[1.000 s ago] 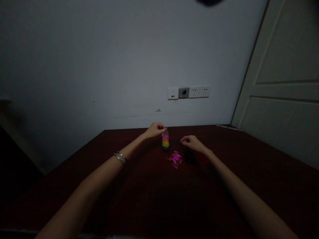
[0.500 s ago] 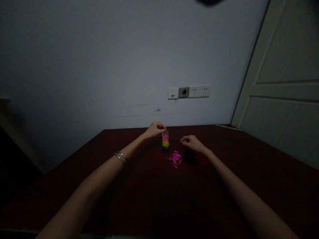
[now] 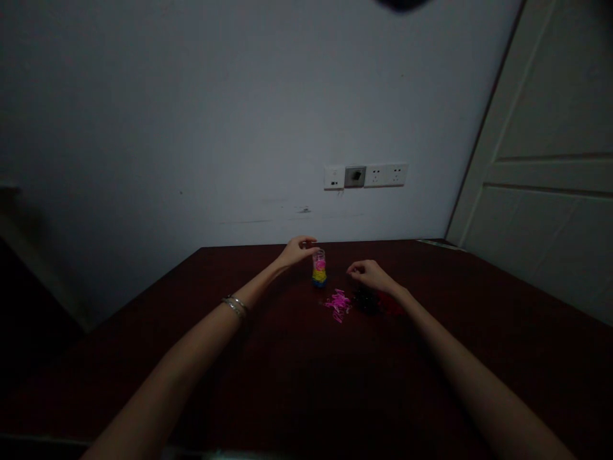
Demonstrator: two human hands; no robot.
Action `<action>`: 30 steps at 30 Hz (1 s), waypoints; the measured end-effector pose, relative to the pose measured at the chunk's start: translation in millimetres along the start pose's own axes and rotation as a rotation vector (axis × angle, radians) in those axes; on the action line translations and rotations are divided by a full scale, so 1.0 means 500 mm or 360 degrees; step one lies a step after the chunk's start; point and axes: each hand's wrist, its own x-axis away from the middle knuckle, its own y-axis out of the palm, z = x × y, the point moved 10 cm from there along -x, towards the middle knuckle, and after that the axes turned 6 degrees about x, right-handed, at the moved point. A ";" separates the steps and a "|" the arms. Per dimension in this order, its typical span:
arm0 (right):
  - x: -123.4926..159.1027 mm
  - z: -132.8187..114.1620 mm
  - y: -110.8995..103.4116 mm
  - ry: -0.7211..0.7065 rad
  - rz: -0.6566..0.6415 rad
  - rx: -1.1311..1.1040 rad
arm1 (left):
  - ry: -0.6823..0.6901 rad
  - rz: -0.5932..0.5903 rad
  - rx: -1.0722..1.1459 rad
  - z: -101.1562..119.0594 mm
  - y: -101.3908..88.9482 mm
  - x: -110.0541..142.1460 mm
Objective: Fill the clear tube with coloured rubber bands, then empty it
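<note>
A small clear jar (image 3: 319, 271) stands upright on the dark table, filled in layers of blue, yellow and pink bands. At its mouth is my left hand (image 3: 297, 250), with thumb and fingers apart and nothing visible between them; the thumb tip is close to the rim, and whether it touches I cannot tell. My right hand (image 3: 370, 275) hovers to the right of the jar, fingers pinched together; anything held there is too small to make out. In front of the jar lies a loose pile of pink bands (image 3: 338, 303). Beside it is a black pile (image 3: 365, 299), partly below my right hand.
Red pieces (image 3: 390, 304) lie to the right of the black pile, near my right wrist. The dark reddish table (image 3: 287, 370) meets a pale wall (image 3: 239, 128) carrying a row of sockets (image 3: 385, 175). A white panelled door (image 3: 541, 172) stands at the right.
My left thumb and fingers have parted over the jar's mouth, where they were pinched together before. My right hand stays almost in place, still pinched. The view has shifted slightly.
</note>
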 end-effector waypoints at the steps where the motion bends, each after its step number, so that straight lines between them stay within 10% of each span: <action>1: 0.000 0.001 0.001 0.0004 -0.0001 -0.0003 | -0.0052 -0.0014 0.0071 -0.014 0.005 0.006; 14: -0.001 -0.003 0.000 -0.0012 0.0022 0.0026 | -0.0344 -0.0450 0.0567 -0.117 0.130 0.075; 30: -0.099 -0.073 0.117 -0.0104 -0.0260 0.0239 | -0.0316 -0.0139 0.0425 -0.101 0.027 0.040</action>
